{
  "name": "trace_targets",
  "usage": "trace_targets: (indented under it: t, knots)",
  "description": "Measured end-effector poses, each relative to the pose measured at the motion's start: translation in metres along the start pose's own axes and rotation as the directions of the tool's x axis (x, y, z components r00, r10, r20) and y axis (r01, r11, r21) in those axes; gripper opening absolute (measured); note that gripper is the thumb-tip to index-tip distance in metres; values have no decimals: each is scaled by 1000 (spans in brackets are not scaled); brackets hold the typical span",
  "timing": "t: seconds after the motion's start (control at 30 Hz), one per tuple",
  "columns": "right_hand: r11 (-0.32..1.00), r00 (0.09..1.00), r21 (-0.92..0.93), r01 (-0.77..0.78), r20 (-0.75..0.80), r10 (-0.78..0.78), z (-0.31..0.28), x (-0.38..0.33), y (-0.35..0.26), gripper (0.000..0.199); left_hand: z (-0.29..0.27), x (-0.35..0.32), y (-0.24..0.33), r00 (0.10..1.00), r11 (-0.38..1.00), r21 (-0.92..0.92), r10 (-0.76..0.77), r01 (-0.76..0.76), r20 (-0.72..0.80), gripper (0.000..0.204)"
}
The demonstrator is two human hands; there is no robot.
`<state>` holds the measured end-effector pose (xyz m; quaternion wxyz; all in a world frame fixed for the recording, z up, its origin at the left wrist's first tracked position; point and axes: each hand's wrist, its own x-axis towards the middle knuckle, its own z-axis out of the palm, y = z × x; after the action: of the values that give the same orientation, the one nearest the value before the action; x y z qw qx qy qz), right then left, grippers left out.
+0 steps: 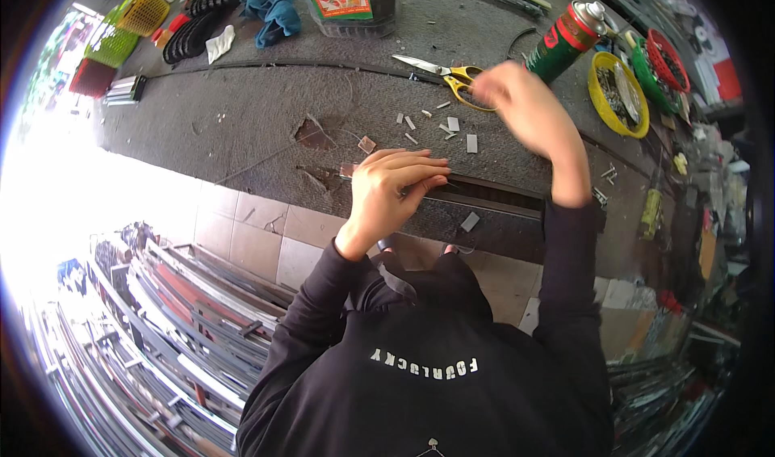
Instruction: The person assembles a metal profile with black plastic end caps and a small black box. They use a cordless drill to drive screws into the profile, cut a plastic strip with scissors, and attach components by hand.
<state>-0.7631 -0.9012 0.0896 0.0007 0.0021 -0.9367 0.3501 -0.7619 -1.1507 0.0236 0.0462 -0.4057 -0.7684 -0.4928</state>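
My left hand [394, 184] lies over a long dark metal profile [496, 192] at the bench's front edge. Its fingers run along the top and the thumb presses from the near side, so the hand is closed on the profile. Smeared by motion, my right hand [525, 110] hovers over the bench beside yellow-handled scissors [456, 75]. Its fingertips overlap one handle loop, and whether they touch it or hold anything cannot be made out. Between the hands are scattered small grey pieces [472, 143] and short light pins [410, 123]. Another grey piece [470, 221] rests nearer me.
A green spray can [557, 45] stands beyond my right hand. Farther right sit a yellow basket [615, 102] and red and green baskets of small parts. A clear plastic tub [355, 21] and blue cloth [273, 13] are at the back. Metal bars [178, 312] fill the lower left.
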Motion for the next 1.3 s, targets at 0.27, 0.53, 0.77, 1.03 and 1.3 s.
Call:
trace_targets:
  t: [0.27, 0.53, 0.77, 1.03, 1.3]
  knots:
    - [846, 997, -533, -21, -77, -24, 53, 57, 79, 26, -83, -57, 14, 977, 938, -278, -212, 206, 10, 21]
    - [608, 983, 775, -171, 93, 157, 56, -107, -76, 13, -87, -105, 7, 867, 642, -697, -495, 320, -59, 11]
    - [440, 750, 681, -585, 661, -27, 146, -176, -105, 83, -72, -121, -20, 912, 584, -798, -394, 151, -116, 19]
    - [361, 830, 784, -505, 556, -47, 152, -160, -116, 75, -20, -101, -31, 994, 68, -993, -55, 93, 89, 47]
    - [334, 836, 789, -516, 548, -3, 136, -161, -106, 79, 6, -110, -50, 958, 57, -977, -218, 205, 188, 39]
